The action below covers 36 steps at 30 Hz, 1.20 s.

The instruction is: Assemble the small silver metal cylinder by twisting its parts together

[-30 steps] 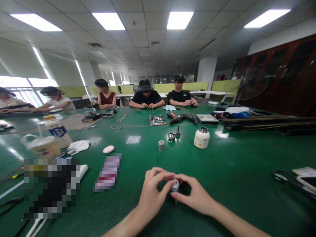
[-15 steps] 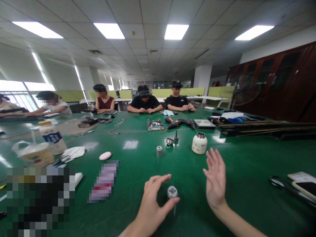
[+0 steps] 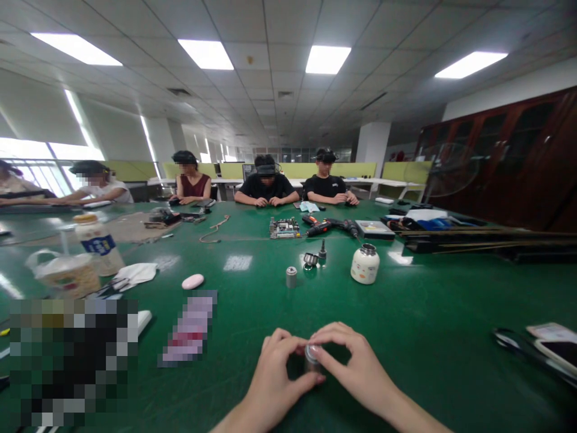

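A small grey metal cylinder [image 3: 311,359] stands upright on the green table, close in front of me. My left hand [image 3: 280,367] grips it low down, thumb on the near side and fingertips behind. From the right, the thumb and fingertips of my right hand [image 3: 354,361] pinch around its top, so much of the cylinder is hidden. Farther ahead stands a similar metal cylinder [image 3: 291,277]. Behind that are a shiny metal cap [image 3: 311,260] and a dark pointed piece [image 3: 322,249]. A cream-coloured bottle [image 3: 365,264] with an open metal neck is to their right.
On the left are a pink oval object [image 3: 193,281], a milk bottle [image 3: 103,245], a plastic bag [image 3: 67,273] and white tissue [image 3: 137,274]. Ahead lie a circuit board [image 3: 285,228] and power drills [image 3: 331,226]. A phone [image 3: 559,352] is at right. Several people sit across the table.
My right hand has come in from the right, where it was raised and spread, onto the cylinder's top. My left hand has closed in around the cylinder. The view has shifted slightly.
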Available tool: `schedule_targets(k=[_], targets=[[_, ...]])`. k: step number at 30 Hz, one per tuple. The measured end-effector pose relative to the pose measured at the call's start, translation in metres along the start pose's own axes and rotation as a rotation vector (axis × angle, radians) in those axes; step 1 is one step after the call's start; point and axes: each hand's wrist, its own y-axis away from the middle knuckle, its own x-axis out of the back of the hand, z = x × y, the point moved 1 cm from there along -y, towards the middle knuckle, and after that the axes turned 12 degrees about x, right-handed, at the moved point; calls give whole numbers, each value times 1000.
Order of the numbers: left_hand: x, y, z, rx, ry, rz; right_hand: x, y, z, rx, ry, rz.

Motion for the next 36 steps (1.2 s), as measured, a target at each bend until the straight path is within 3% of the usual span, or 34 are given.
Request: schedule_targets(k=[3,6,9,12,16,18,22,32,36], targets=[[0,1,0,-16,11,-4,8,-6,9,-19,16,96],[0,0,-1,-18,17,-4,22,-7,33,-45,115,185],[-1,0,-2,-11,17,-7,32,-2,62,-117,379,124],[-1,0,-2,5,25,-13,32,2,77,-201,466,42],[0,0,-1,-6,16,1,25,-2,54,-92,194,113],[-1,1,-2,-20,12,7,19,-5,34,-40,5,78],[-2,1,-3,-34,10,10,9,-4,8,-31,-40,-25],[-3,0,-4,-42,-12,6,2,1,8,-1,-125,-9],[-3,4,-5,-95,19,116,-4,7,17,-53,-240,-2]])
